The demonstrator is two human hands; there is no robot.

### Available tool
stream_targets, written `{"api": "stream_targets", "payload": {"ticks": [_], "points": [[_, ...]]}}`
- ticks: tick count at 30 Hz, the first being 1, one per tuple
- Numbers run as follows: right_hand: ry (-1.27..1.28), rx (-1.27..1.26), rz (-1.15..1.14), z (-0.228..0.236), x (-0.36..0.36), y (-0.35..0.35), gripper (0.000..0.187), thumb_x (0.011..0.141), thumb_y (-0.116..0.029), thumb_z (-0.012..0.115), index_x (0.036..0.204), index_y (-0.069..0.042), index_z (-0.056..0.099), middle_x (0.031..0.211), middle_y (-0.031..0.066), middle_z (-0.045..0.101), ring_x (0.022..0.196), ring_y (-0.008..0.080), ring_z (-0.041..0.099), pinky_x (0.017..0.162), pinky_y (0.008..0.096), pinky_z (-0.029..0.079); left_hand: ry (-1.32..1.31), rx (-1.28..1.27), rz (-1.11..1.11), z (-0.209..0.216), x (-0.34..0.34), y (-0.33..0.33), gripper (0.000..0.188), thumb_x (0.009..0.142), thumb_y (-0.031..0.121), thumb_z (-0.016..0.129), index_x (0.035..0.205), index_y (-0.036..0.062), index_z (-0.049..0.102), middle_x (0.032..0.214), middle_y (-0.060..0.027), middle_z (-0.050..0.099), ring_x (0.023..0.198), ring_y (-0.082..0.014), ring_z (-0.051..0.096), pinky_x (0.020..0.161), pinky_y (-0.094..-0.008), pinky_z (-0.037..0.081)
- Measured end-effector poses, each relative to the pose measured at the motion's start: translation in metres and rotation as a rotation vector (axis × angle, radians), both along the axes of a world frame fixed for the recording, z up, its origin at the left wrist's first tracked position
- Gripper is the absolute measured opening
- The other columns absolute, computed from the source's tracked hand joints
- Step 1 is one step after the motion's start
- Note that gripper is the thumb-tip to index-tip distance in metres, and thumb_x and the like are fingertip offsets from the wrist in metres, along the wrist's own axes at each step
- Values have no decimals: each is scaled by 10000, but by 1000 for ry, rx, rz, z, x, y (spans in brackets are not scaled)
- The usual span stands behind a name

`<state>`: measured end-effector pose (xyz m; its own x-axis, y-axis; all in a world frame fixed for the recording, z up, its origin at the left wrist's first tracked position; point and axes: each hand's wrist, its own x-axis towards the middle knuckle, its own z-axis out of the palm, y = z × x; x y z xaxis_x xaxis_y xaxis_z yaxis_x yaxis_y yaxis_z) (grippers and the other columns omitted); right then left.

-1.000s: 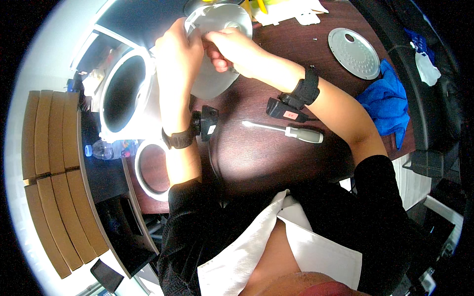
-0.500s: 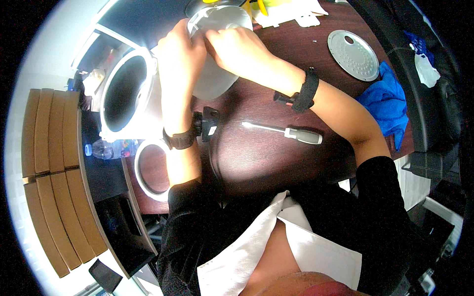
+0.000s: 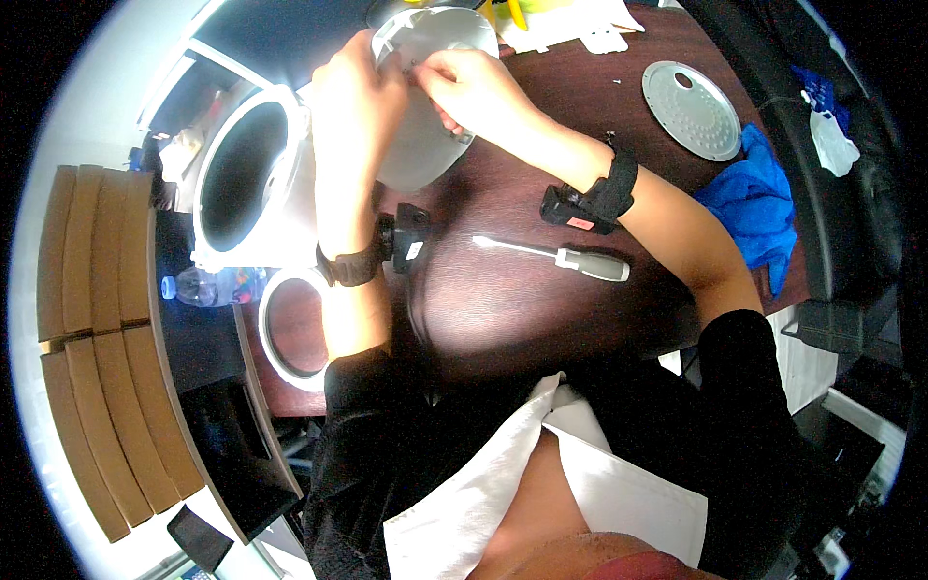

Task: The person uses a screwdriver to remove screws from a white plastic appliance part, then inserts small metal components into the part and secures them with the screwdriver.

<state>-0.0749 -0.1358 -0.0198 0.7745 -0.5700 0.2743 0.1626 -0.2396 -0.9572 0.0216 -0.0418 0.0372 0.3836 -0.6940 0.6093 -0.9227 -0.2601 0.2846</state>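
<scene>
Across brown tabletop (image 3: 541, 314), left hand (image 3: 360, 101) grips a white container (image 3: 420, 155), right hand (image 3: 471, 89) curls over it, hold unclear

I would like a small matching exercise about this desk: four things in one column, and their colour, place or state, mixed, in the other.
Things:
1. Screwdriver
2. Cloth
3. Round plate
4. White hollow piece

Descriptions:
A. Flat, with one large hole and many small marks
B. At the left hand and right hand
C. Grey handle, tip pointing left
D. Blue and crumpled

Pairs: 1-C, 2-D, 3-A, 4-B.
</scene>
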Motion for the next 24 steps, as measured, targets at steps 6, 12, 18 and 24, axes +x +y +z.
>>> {"api": "stream_targets", "payload": {"ticks": [6, 12, 18, 24], "points": [[57, 90, -11, 6, 6, 3, 311, 917, -226, 511, 759, 16, 627, 558, 64, 588, 477, 133, 586, 444, 279, 492, 10, 13, 37, 1, -5, -1, 273, 843, 242, 615, 1029, 45, 649, 784, -193, 661, 760, -343, 673, 638, -387, 515], [-91, 504, 20, 3, 11, 10, 215, 890, -157, 528, 765, 6, 591, 605, 51, 550, 476, 134, 541, 433, 289, 490, 15, 30, 33, -1, -5, -1, 273, 845, 239, 608, 1033, 45, 647, 778, -195, 660, 759, -351, 670, 642, -392, 514], [-98, 870, 63, 5, 23, 12, 141, 884, -136, 550, 797, -25, 555, 661, 30, 518, 509, 133, 517, 461, 295, 513, 50, 31, 30, 2, -6, 1, 276, 849, 244, 599, 1031, 43, 644, 792, -198, 661, 779, -355, 668, 664, -399, 515], [143, 573, 255, 17, -19, 1, 289, 931, -332, 564, 878, -48, 588, 622, -33, 484, 509, 89, 478, 468, 235, 414, 25, 66, 38, 4, 1, 1, 274, 853, 243, 596, 1047, 55, 642, 828, -198, 666, 820, -354, 667, 684, -398, 516]]}}
